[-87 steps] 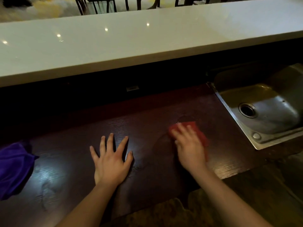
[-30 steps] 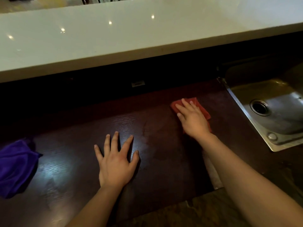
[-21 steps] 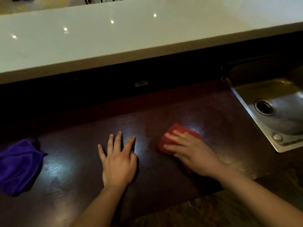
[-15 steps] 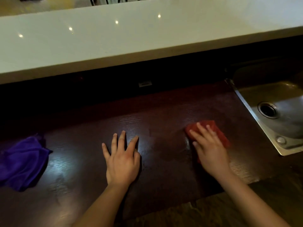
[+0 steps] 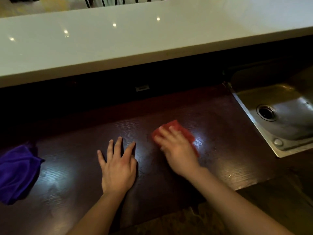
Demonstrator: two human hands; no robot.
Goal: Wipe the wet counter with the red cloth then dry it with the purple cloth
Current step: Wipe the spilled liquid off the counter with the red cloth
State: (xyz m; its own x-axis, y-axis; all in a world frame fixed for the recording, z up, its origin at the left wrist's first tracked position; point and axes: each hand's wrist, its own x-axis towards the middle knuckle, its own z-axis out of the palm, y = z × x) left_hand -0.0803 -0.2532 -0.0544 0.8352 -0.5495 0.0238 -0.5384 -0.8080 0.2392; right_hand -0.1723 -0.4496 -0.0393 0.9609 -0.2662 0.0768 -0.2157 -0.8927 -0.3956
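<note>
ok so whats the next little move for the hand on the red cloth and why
Probably sweep the red cloth rightward, toward the sink. The right hand presses it flat on the dark counter, where fine droplets show right of the cloth. The purple cloth lies unused at far left.

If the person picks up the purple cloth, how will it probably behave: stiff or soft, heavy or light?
The purple cloth lies crumpled in loose folds on the dark counter, so it would probably hang limp when lifted. It looks plush, so likely light and easy to pinch. It should not roll.
</note>
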